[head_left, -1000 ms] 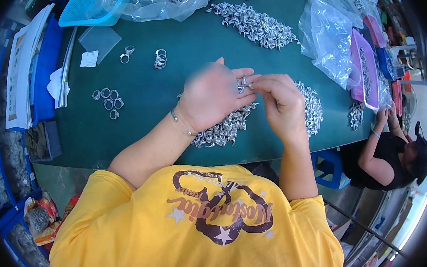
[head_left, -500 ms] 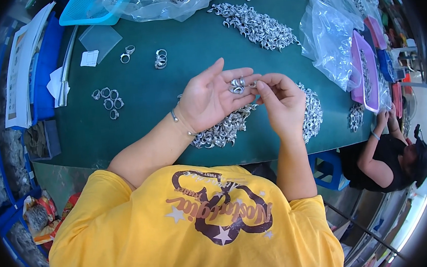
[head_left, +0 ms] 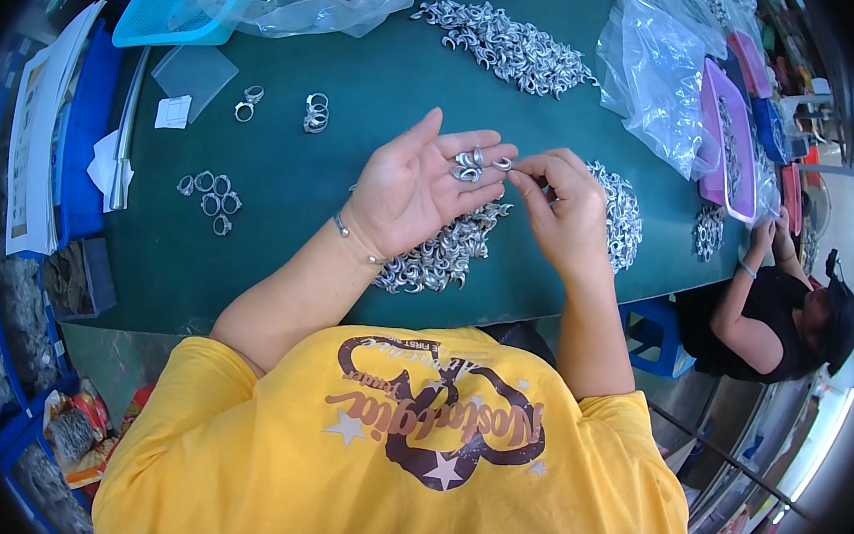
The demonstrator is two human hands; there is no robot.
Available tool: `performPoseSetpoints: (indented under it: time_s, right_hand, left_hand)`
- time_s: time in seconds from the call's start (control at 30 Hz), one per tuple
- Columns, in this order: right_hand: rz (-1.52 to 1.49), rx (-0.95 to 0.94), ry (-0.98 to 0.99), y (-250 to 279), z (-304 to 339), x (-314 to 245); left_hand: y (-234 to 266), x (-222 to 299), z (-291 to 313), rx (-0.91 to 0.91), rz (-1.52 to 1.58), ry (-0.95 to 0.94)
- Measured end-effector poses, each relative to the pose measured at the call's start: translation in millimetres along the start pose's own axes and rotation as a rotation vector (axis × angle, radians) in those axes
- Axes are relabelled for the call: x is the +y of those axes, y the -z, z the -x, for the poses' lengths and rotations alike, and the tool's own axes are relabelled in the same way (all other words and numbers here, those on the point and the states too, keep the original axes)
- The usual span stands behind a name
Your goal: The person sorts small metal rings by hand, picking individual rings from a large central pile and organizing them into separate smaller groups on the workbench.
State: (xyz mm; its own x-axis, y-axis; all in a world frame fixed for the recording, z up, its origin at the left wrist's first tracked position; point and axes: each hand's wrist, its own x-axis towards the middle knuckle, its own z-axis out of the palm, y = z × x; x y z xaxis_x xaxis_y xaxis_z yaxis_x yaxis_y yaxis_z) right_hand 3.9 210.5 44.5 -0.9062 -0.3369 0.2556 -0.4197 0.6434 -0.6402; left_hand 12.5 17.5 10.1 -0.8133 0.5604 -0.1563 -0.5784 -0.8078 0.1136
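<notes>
Loose silvery pieces (head_left: 466,168) lie across the flat, palm-up left hand (head_left: 406,190), one curved piece (head_left: 502,164) pinched at its fingertips by the right hand (head_left: 570,200)'s grip; a tilted palm could spill them onto the heap (head_left: 443,254).

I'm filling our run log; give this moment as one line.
left hand: open, palm up, bearing silvery crescents | right hand: touching another crescent at left fingertips | metal rings: on green table
</notes>
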Motion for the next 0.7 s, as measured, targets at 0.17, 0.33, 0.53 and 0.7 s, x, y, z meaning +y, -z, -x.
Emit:
performPoseSetpoints:
  time_s: [0.17,0.33,0.53,0.7]
  right_hand:
    - [-0.021,0.027,0.131,0.0,-7.6,-8.5]
    - [0.101,0.018,0.209,-3.0,-6.7,-3.5]
    - [-0.14,-0.001,0.062,-4.3,-4.2,-6.1]
    - [0.096,-0.01,0.204,-3.6,-8.8,-5.5]
  left_hand:
    - [0.3,-0.3,0.2,0.001,-0.021,0.018]
    - [0.9,1.0,-0.5,0.005,-0.007,0.006]
    - [7.3,0.9,-2.0,-0.069,0.032,0.014]
    - [12.5,0.7,-1.4,-0.146,0.086,0.04]
